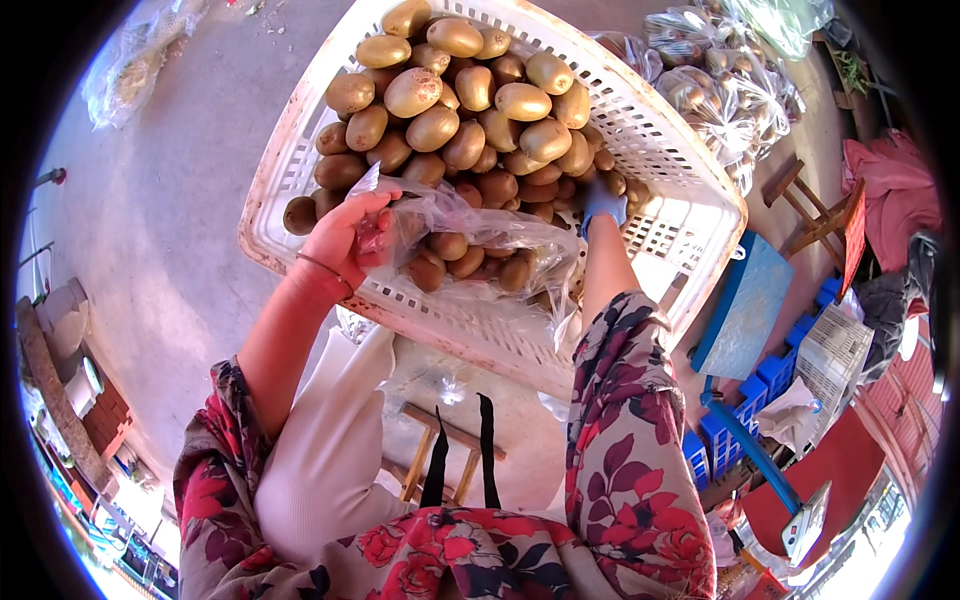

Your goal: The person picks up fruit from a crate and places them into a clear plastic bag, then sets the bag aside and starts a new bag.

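A large white plastic crate (660, 127) lies before me, heaped with brown kiwifruit (435, 127). My left hand (352, 229), bare with a band at the wrist, grips the edge of a clear plastic bag (487, 225) over the crate's near side. Several kiwifruit (466, 261) show inside the bag. My right hand (606, 206), in a blue glove, reaches into the crate at the right edge of the heap. Blur and the surrounding fruit hide its fingertips, so whether it holds a kiwifruit is unclear.
Filled clear bags (720, 97) sit on the floor beyond the crate's right side. A wooden stool (817, 206), a blue platform scale (742, 307) and blue crates (750, 405) stand to the right. Loose plastic (135, 67) lies at far left.
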